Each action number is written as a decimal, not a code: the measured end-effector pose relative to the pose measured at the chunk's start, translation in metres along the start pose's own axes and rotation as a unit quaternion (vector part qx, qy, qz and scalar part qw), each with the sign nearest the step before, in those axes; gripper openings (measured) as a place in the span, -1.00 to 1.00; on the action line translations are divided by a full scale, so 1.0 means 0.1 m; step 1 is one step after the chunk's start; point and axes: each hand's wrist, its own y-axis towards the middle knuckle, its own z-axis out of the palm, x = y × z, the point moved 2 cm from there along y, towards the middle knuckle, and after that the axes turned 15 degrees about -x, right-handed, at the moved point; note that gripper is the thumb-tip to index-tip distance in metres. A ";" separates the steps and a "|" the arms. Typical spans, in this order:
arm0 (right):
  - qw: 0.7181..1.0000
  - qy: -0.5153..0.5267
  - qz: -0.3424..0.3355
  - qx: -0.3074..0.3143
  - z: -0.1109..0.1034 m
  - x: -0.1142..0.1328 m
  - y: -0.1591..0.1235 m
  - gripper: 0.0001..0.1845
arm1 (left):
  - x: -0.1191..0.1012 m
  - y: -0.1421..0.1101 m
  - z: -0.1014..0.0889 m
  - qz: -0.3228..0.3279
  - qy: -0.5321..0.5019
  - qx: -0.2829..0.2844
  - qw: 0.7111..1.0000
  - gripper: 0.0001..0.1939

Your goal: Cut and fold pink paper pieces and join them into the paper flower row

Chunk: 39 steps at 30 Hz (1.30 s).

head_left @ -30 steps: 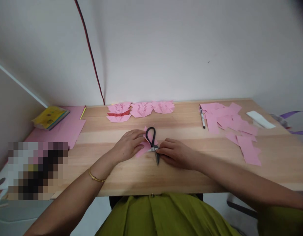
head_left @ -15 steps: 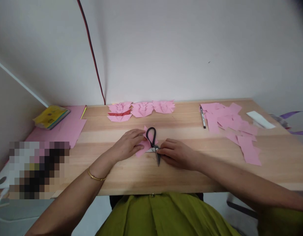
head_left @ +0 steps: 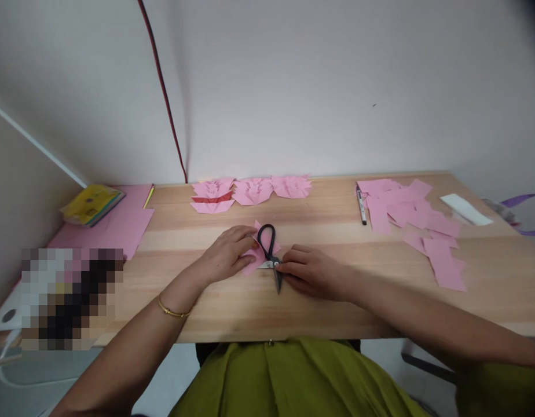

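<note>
Near the middle of the table, my left hand (head_left: 229,255) pinches a small pink paper piece (head_left: 252,265) between thumb and fingers. Black-handled scissors (head_left: 275,263) stand spread against that paper. One handle loop points away from me and a dark blade tip points toward me. A pale strip, apparently the other blade, reaches left to the paper. My right hand (head_left: 313,271) is closed at the pivot, its fingers on the scissors; the second loop is hidden, probably under this hand.
Pink cut-paper shapes (head_left: 252,191), one with a red band, line the back edge. Right of them lie a marker (head_left: 361,205), loose pink scraps (head_left: 406,211) and a white strip (head_left: 466,209). On the left, a yellow packet (head_left: 91,204) rests on pink sheets (head_left: 124,231).
The view has shifted slightly. Both hands, the paper and the scissors keep nearly the same positions.
</note>
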 end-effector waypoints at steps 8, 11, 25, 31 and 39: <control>1.000 0.001 -0.001 -0.018 0.03 0.05 0.05 -0.80 | 0.02 -0.02 0.02 -0.012 0.006 0.000 1.000 -0.80; 1.000 0.001 0.001 -0.013 0.03 0.07 0.05 -0.79 | 0.01 -0.02 0.02 -0.016 0.004 -0.003 1.000 -0.81; 1.000 0.002 0.018 -0.002 0.06 0.15 0.06 -0.78 | 0.02 -0.04 0.03 -0.014 0.003 -0.024 1.000 -0.84; 1.000 -0.002 0.026 -0.001 0.08 0.17 0.05 -0.80 | 0.02 -0.05 0.04 -0.013 0.017 -0.024 0.999 -0.83; 0.999 -0.007 0.035 0.003 0.10 0.24 0.10 -0.82 | 0.03 -0.06 0.05 -0.015 0.020 -0.026 0.999 -0.87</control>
